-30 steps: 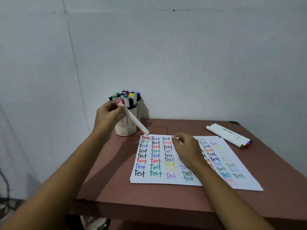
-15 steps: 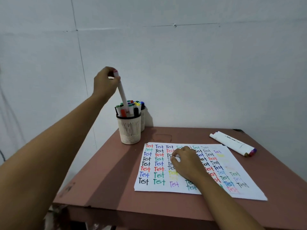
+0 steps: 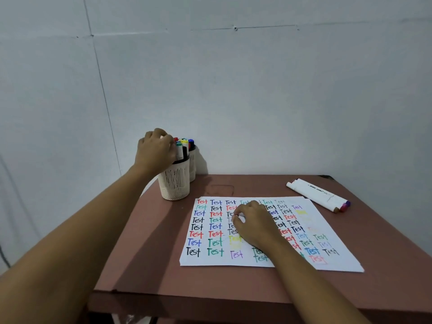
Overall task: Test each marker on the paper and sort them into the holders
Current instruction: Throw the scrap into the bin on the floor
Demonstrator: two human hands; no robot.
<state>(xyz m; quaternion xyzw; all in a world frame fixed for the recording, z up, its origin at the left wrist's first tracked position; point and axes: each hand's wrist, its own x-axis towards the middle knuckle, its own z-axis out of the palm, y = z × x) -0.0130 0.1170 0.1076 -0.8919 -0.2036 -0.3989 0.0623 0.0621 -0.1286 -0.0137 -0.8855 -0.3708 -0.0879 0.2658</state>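
Two cream mesh holders stand at the table's back left. The front holder [image 3: 174, 183] is packed with several markers [image 3: 183, 148] with coloured caps, and the second holder [image 3: 192, 164] stands right behind it. My left hand [image 3: 155, 152] hovers over the front holder, fingers curled down around a white marker whose top end barely shows. The test paper [image 3: 332, 251], covered in coloured "Test" words, lies in the middle. My right hand [image 3: 253, 224] rests on it with curled fingers. A small white bit shows at its fingertips, and what it is stays unclear.
Three white markers [image 3: 318, 194] with coloured ends lie side by side at the back right of the brown table [image 3: 149, 265]. A grey wall stands close behind the table. The table's front edge runs below my forearms.
My left hand carried the white marker from above the paper up over the holder, then lowered it in among the others. My right hand stayed on the paper.
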